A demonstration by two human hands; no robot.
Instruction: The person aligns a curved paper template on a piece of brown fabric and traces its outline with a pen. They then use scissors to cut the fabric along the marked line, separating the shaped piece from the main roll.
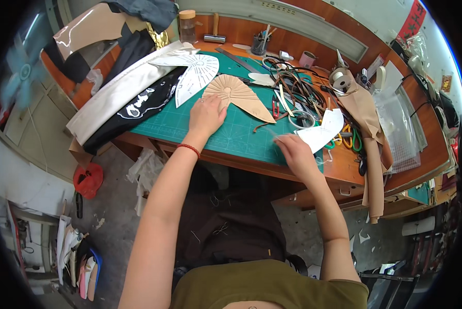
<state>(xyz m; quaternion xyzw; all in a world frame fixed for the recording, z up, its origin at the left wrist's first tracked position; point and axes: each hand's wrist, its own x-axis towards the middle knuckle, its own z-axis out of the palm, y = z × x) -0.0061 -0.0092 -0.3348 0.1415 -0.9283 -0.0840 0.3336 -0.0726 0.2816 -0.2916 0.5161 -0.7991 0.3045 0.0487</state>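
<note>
- My left grip is palm-down with the fingers stretched out pretty flat, tips resting on the lower left edge of the tan fan piece; not closed around anything that I can see.
- Same arm reaches up nearly straight, red cord bracelet at the wrist.
- My right grip is over the near right part of the green cutting mat, fingers pointing left. It's blurry, so I can't tell how spread it is or if it's got anything.
- The fan piece lies mid-mat on the wooden counter: matte, pleats radiating from one spot, smooth pointed tail toward the right grip.
- Left of it: white rounded pattern sheet with radiating lines, then a glossy black roll and a smooth cream roll.
- Beyond, right: tangled thin straps, brown and black.
</note>
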